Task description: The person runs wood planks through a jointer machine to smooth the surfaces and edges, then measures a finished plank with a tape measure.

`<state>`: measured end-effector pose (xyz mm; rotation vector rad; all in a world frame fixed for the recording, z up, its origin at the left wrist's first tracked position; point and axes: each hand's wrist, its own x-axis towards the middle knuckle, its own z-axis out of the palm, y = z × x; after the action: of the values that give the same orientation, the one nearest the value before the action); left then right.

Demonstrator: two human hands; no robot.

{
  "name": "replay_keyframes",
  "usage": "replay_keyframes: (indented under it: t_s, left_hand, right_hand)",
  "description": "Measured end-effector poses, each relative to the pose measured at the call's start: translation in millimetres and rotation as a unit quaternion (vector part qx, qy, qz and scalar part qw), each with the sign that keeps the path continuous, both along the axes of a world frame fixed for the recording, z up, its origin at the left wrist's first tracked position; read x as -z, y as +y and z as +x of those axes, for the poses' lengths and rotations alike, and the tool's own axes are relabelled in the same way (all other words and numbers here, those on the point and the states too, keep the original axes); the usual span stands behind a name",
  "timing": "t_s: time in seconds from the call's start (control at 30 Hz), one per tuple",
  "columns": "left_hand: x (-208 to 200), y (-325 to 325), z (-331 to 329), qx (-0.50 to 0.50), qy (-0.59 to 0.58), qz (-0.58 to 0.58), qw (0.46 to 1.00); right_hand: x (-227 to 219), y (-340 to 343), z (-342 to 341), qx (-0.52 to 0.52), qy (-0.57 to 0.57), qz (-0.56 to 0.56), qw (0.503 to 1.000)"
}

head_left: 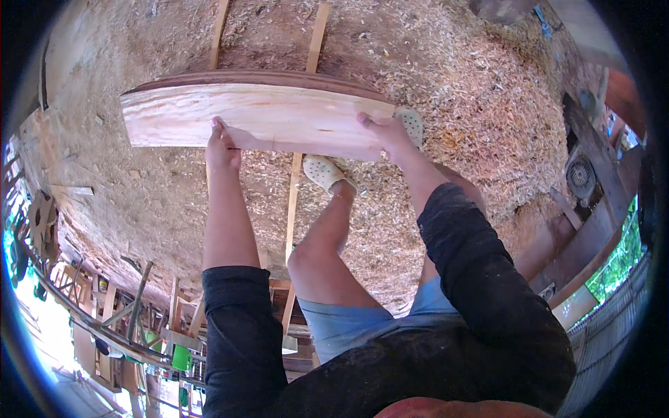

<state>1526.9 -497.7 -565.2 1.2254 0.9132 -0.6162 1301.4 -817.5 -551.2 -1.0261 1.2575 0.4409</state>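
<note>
A wide, pale wooden board (279, 118) lies crosswise in front of me, its smooth face toward me. My left hand (224, 146) is closed on its near edge, left of the middle, thumb on the face. My right hand (389, 134) grips the near right corner, thumb also on top; the fingers under the board are hidden. Just beyond the board's far edge shows a darker reddish-brown board (258, 76), close against it. Whether the pale board rests on it or is held above it, I cannot tell.
Two thin wooden strips (318, 38) run away from me beneath the boards. Wood shavings (502, 132) cover the ground, thickest at right. My feet wear cream clogs (321, 172). A dark wooden frame with a round motor-like part (580, 175) stands at right; timber clutter fills the lower left.
</note>
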Motion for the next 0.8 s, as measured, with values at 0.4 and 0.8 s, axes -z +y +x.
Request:
replay_keyframes:
  t_s: [0.4, 0.8]
  left_hand:
    - [-27, -34, -81, 0.125, 0.113, -0.019, 0.986]
    - [-206, -120, -229, 0.706, -0.111, 0.086, 0.695]
  right_hand:
    - [-13, 2, 6, -0.119, 0.023, -0.022, 0.992]
    - [-173, -77, -69, -0.513, 0.006, -0.128, 0.849]
